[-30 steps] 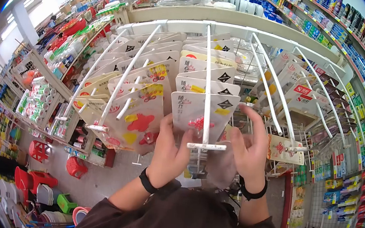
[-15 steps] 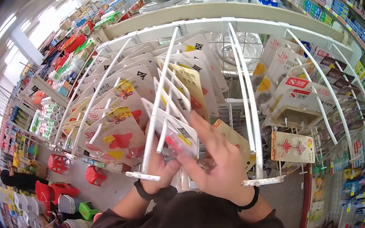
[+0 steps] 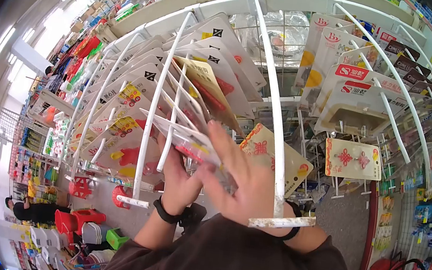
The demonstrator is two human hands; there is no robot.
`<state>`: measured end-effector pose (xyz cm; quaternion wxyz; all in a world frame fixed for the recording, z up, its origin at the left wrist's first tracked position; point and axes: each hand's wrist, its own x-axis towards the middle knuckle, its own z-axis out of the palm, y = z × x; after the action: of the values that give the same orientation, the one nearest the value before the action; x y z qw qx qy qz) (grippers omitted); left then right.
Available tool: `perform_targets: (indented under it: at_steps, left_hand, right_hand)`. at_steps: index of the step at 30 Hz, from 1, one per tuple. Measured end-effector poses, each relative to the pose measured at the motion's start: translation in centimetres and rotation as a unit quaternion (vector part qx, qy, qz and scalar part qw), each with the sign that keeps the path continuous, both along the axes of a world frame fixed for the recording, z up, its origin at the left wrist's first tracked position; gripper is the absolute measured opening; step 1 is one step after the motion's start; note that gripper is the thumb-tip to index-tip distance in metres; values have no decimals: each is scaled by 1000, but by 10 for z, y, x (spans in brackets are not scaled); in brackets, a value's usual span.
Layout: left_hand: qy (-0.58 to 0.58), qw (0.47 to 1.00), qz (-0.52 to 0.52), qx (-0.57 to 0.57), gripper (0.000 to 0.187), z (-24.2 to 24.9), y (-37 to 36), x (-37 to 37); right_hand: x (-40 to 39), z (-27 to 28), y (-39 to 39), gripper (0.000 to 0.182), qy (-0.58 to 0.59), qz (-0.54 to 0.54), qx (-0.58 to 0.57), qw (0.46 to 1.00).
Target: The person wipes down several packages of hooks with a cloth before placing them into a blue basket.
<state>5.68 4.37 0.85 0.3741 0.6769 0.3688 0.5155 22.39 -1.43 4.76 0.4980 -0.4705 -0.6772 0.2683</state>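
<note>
A white card pack [image 3: 188, 141] with red pieces under clear plastic hangs tilted on a thin white peg in the middle of the rack. My left hand [image 3: 179, 180] comes up from below it, fingers partly hidden behind the card, closed on its lower side. At the card's right edge is my right hand [image 3: 245, 184], with the thumb low and the fingers higher, the card's edge between them; it is slightly blurred. Just behind hang a yellowish card pack [image 3: 211, 88] and several white ones [image 3: 225, 63].
White rack bars [image 3: 273, 88] stick out towards me, ending in a crosspiece [image 3: 282, 221] in front of my right wrist. A red-patterned card [image 3: 353, 159] and bagged goods hang at right. Red stools [image 3: 80, 187] stand on the floor at left; a person in black [image 3: 39, 212] is farther off.
The view has shifted, so the rack bars sit further left and higher. The card pack has tipped flatter between my hands, which stay close to it.
</note>
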Motion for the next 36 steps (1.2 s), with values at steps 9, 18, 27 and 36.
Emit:
perform_targets:
  at_steps: [9, 18, 27, 36]
  left_hand:
    - [55, 994, 77, -49, 57, -13, 5, -5]
    - [127, 955, 140, 230, 96, 6, -23, 40]
    - [267, 898, 158, 312, 88, 20, -26, 52]
    - [285, 893, 121, 328, 65, 19, -58, 23]
  right_hand:
    - [48, 6, -48, 44, 172, -64, -63, 981]
    - [155, 14, -193, 42, 254, -30, 175, 951]
    - [187, -23, -271, 36, 145, -453, 107, 873]
    - [156, -43, -275, 23, 66, -348, -66, 933]
